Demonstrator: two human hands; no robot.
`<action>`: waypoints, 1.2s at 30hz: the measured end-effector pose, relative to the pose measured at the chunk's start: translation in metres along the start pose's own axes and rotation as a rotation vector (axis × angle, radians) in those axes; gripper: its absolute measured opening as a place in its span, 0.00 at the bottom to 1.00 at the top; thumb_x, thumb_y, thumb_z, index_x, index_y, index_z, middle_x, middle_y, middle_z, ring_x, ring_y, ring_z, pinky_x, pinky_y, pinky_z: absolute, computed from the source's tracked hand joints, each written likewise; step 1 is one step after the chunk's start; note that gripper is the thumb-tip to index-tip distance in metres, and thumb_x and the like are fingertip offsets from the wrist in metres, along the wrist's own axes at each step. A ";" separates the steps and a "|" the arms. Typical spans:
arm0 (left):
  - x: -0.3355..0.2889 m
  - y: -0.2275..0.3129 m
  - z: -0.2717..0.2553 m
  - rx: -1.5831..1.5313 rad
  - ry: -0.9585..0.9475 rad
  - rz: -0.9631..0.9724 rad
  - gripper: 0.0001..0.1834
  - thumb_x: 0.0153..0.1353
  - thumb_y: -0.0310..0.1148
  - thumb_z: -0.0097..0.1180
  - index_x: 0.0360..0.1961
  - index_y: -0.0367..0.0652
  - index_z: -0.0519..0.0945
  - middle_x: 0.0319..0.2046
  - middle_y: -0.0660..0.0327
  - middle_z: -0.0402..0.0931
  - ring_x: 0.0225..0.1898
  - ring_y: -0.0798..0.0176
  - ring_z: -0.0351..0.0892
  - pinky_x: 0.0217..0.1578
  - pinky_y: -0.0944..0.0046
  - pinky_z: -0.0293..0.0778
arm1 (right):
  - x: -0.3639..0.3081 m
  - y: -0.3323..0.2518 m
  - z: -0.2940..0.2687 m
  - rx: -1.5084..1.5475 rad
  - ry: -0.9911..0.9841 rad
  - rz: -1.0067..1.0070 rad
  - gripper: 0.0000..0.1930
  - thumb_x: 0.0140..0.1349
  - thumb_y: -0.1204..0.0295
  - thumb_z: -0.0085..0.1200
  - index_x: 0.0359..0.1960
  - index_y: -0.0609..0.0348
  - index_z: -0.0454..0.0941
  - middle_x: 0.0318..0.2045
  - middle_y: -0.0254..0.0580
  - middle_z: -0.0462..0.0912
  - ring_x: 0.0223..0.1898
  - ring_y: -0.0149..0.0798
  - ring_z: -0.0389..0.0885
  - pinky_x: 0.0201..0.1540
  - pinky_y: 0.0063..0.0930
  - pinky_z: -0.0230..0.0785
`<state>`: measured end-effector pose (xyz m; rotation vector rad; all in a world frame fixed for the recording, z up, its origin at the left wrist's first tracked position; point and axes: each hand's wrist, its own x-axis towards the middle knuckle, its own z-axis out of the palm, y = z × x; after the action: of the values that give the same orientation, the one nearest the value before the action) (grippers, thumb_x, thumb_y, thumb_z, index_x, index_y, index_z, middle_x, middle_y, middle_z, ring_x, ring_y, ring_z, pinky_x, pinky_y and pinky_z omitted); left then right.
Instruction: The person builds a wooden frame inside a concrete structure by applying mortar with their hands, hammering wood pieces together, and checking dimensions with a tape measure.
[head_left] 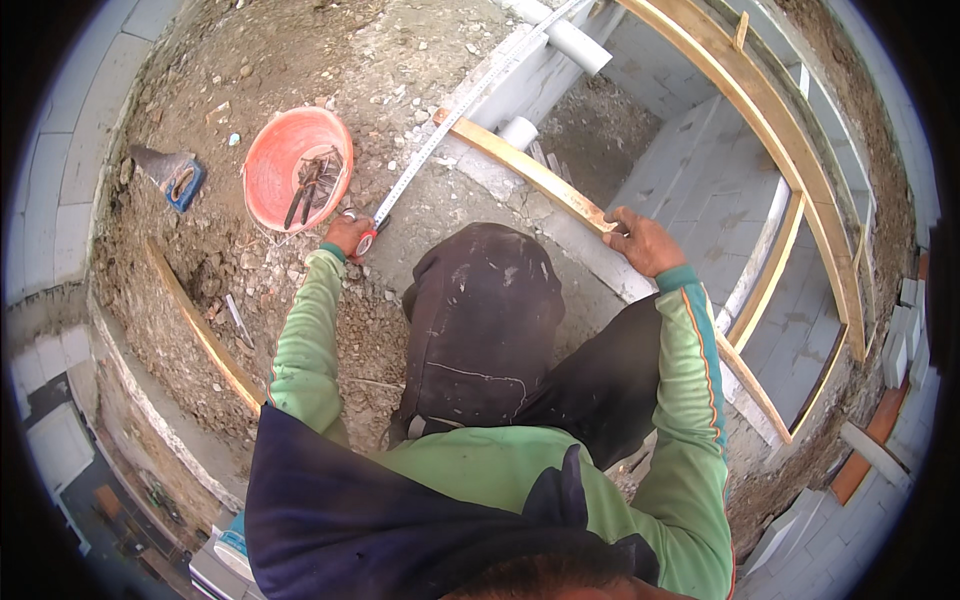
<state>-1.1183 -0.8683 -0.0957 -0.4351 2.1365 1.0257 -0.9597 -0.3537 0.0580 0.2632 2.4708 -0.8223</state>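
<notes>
My left hand (345, 234) is closed around a red tape measure (366, 242) near the ground, left of my knee. Its pale blade (425, 152) runs out far and to the right, past the end of a wooden batten (530, 172). That batten lies along the pit's near edge. At its nearer end my right hand (650, 246) grips the wood, fingers curled over it. Just left of my left hand stands an orange bucket (262, 165) with dark hand tools (316, 182) in it, their exact kinds unclear.
A handsaw (184, 186) with a blue handle lies beyond the bucket. White pipes (578, 50) jut over the block-walled pit (690, 160) on the right. Long timber boards (760, 110) frame it. Another wood strip (205, 335) rests on rubble at left.
</notes>
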 end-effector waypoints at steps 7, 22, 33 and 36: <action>0.006 -0.003 -0.007 -0.080 -0.070 -0.064 0.20 0.60 0.48 0.61 0.41 0.41 0.82 0.30 0.56 0.79 0.25 0.58 0.80 0.17 0.58 0.82 | 0.000 -0.001 0.000 0.014 0.000 0.000 0.22 0.66 0.57 0.55 0.56 0.57 0.73 0.43 0.51 0.85 0.47 0.54 0.82 0.52 0.43 0.71; 0.018 -0.014 -0.012 -0.197 -0.175 -0.070 0.16 0.64 0.47 0.59 0.40 0.45 0.79 0.28 0.60 0.81 0.24 0.62 0.83 0.15 0.57 0.79 | 0.000 -0.007 -0.002 0.028 -0.005 0.040 0.20 0.65 0.63 0.56 0.55 0.60 0.74 0.43 0.54 0.84 0.47 0.54 0.82 0.51 0.41 0.70; 0.015 -0.012 -0.012 -0.173 -0.173 -0.059 0.17 0.64 0.48 0.57 0.40 0.46 0.81 0.27 0.60 0.82 0.23 0.63 0.83 0.15 0.60 0.79 | -0.001 -0.013 -0.004 0.011 -0.001 0.033 0.21 0.65 0.61 0.55 0.55 0.60 0.74 0.44 0.54 0.84 0.48 0.54 0.82 0.52 0.41 0.70; 0.011 -0.005 -0.004 -0.162 -0.136 -0.091 0.18 0.64 0.48 0.57 0.42 0.44 0.81 0.27 0.60 0.82 0.23 0.63 0.83 0.15 0.61 0.80 | -0.004 -0.012 -0.005 0.012 -0.001 0.042 0.21 0.65 0.61 0.55 0.55 0.60 0.74 0.44 0.55 0.84 0.48 0.54 0.82 0.52 0.41 0.70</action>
<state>-1.1245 -0.8742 -0.1046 -0.5201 1.9038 1.1475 -0.9626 -0.3601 0.0696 0.3185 2.4517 -0.8200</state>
